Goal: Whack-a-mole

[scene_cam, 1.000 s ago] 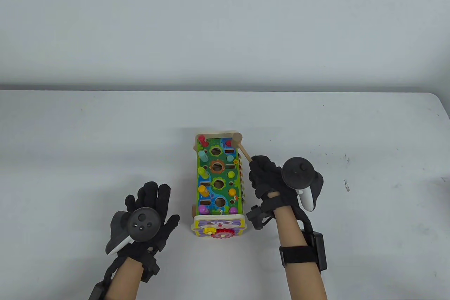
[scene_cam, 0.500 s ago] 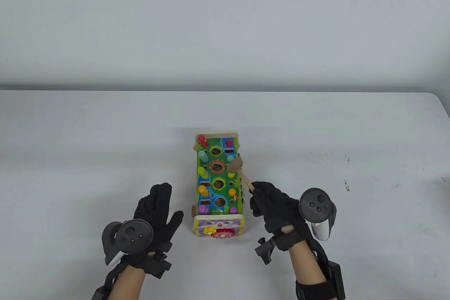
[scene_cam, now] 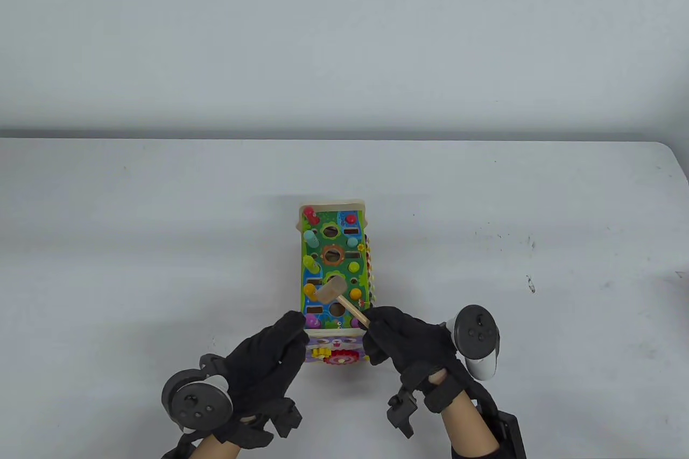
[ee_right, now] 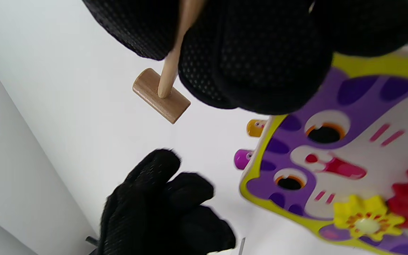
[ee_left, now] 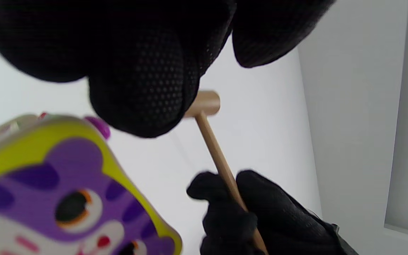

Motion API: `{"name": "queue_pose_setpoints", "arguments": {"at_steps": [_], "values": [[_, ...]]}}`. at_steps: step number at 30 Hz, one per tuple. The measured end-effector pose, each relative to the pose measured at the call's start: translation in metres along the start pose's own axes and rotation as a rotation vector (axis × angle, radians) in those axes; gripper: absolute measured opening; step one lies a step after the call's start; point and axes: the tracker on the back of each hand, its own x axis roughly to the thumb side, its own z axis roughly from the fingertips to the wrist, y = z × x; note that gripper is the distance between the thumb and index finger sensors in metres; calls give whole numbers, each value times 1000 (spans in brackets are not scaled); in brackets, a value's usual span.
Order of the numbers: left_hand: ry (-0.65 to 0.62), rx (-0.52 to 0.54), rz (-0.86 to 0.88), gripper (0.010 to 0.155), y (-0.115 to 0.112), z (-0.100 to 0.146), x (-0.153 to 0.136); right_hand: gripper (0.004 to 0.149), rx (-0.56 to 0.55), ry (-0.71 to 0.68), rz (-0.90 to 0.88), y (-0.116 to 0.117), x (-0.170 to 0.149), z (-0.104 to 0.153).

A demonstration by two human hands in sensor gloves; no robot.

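The whack-a-mole toy [scene_cam: 340, 244] is a long wooden box with a green top, holes and coloured pegs, standing mid-table. Its purple cat face panel [scene_cam: 336, 345] faces me. My right hand [scene_cam: 371, 322] grips the handle of the small wooden hammer [scene_cam: 330, 289]. The hammer head hangs over the near-left part of the top, beside the orange peg [scene_cam: 310, 291] and above the magenta peg [scene_cam: 312, 320]. My left hand [scene_cam: 293, 327] is open and empty, with its fingertips at the toy's near-left corner. The right wrist view shows a gap between the left hand [ee_right: 161, 205] and the face panel [ee_right: 331, 159].
The white table [scene_cam: 161, 238] carries only the toy. Yellow and red gears [scene_cam: 336, 355] sit on the face panel. The table's far edge meets a pale wall, and its right corner is rounded [scene_cam: 670, 157].
My right hand has drawn back toward me, carrying the hammer head from the toy's far right corner to its near-left part. My left hand has moved right to the toy's near-left corner.
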Motion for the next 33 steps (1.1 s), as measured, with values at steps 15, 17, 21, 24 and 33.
{"name": "queue_pose_setpoints", "arguments": {"at_steps": [15, 17, 21, 24, 33], "values": [[96, -164, 482, 61, -40, 4, -9, 45, 287, 18, -138, 44, -1, -4], [106, -167, 508, 59, -40, 4, -9, 45, 277, 15, -120, 44, -2, -4], [110, -166, 522, 54, -40, 4, -9, 45, 276, 12, -82, 43, -3, -4], [85, -153, 509, 50, -36, 3, -8, 46, 267, 11, -77, 42, -2, -4], [-8, -35, 523, 49, 2, -4, -6, 49, 23, -115, 24, -7, 8, 0]]}}
